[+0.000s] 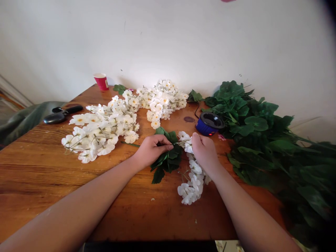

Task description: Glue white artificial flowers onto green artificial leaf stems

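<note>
Left hand (153,148) curled shut over the top of a green leaf cluster (166,164), fingers pressed together. Whatever they pinch is hidden inside the fist, though a thin green stem (130,144) runs out to the left from under the hand. Right hand (204,150) also closed, fingers folded at the upper end of a white blossom spray (193,178). Fingers cover the grip point, so I cannot confirm what they pinch. Spray trails toward me on the wooden desk (52,182), and the 2 hands sit near each other.

Further out: 2 heaps of white blossoms (102,129) ahead and left; blue round pot (210,124), black-rimmed, just past my right hand, inside unreadable; green foliage pile (262,140) along the right, cut off by the frame. Black-handled scissors (63,113) at far left; red paper cup (101,81) at back edge.
</note>
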Available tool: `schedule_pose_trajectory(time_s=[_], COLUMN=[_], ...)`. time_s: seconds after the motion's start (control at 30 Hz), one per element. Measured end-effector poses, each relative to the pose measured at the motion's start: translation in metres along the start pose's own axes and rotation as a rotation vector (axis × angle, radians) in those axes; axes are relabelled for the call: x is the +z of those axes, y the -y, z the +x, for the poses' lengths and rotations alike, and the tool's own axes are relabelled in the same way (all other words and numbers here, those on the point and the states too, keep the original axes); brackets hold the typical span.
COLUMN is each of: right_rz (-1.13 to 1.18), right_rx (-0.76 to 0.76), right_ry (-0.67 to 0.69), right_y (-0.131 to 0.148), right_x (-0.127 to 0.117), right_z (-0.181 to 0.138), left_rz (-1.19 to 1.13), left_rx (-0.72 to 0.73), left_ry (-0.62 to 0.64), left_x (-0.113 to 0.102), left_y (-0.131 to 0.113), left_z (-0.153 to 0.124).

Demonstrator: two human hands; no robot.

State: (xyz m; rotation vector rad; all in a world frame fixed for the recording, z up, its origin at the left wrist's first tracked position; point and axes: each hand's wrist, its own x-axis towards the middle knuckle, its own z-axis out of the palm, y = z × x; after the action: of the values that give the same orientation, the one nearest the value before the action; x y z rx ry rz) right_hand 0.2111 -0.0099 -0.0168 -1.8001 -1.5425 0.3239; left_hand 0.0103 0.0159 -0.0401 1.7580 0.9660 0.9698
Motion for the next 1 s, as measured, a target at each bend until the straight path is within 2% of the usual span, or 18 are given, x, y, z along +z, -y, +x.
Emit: schedule_pose_trajectory(time_s=[0.47,0.6,0.7,0.8,0.87,1.0], right_rz=[-0.081,0.029,0.228,0.341,0.304,0.193], right_rx=[-0.026,-0.044,-0.099,-0.207,-0.255,-0.299], right_ry=[0.092,0.111,0.231,0.466,0.573,0.606], right_y=[0.000,-0.002,-0.003,-0.003,-0.005,-0.009], right_x=[-0.001,-0.005,-0.014,-0.026,-0.032,-0.033], right_z=[0.002,0.002,0.006,0.013,0.017,0.020], left_rz=[0.037,0.042,0.041,0.051,0.067,0.087], left_rx=[0.064,0.066,0.059,0.055,0.060,0.066], left_ry=[0.026,0.024,0.029,0.032,0.036,0.042], left_x=[-0.001,-0.001,-0.001,-0.002,-0.003,-0.003], left_y=[0.000,0.000,0.001,0.001,0.001,0.000], left_z=[-0.001,0.001,0.001,0.000,0.000,0.000])
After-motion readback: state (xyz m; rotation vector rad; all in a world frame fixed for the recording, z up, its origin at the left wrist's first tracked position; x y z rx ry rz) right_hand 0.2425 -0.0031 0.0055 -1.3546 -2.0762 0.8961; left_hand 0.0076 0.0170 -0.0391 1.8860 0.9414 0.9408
